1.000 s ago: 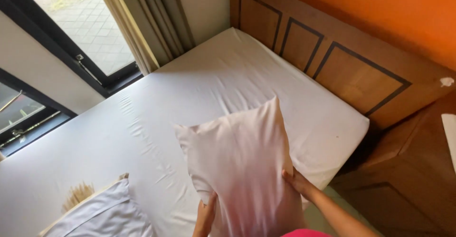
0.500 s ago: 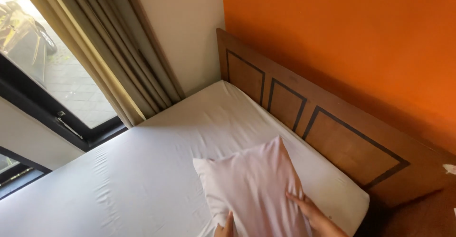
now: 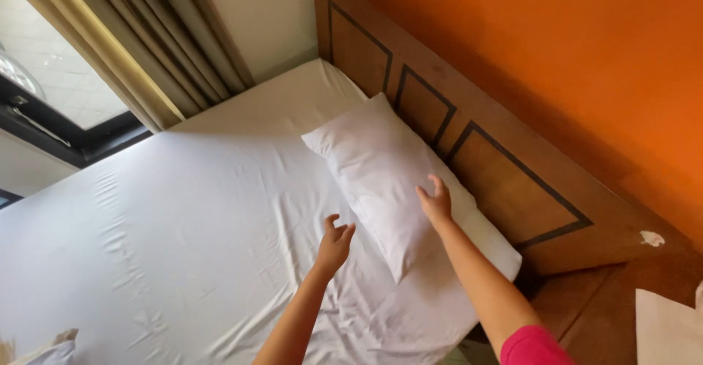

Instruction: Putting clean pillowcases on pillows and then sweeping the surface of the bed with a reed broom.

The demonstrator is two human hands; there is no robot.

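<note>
A white pillow (image 3: 377, 171) lies on the white bed sheet (image 3: 205, 218), along the wooden headboard (image 3: 505, 182). My right hand (image 3: 436, 202) rests open on the pillow's near right edge, fingers spread. Just off the pillow's left side hovers my left hand (image 3: 335, 242), fingers curled apart and holding nothing, above the sheet. Both arms reach in from the bottom of the view.
An orange wall (image 3: 586, 65) rises behind the headboard. Beige curtains (image 3: 139, 50) and a dark-framed window (image 3: 44, 109) are at the upper left. A wooden bedside table (image 3: 622, 306) stands at the lower right. The corner of another pillow (image 3: 51, 350) shows at the bottom left.
The pillow was held up in both hands; now it lies flat by the headboard. Both hands have let go, the left one drawn back off it.
</note>
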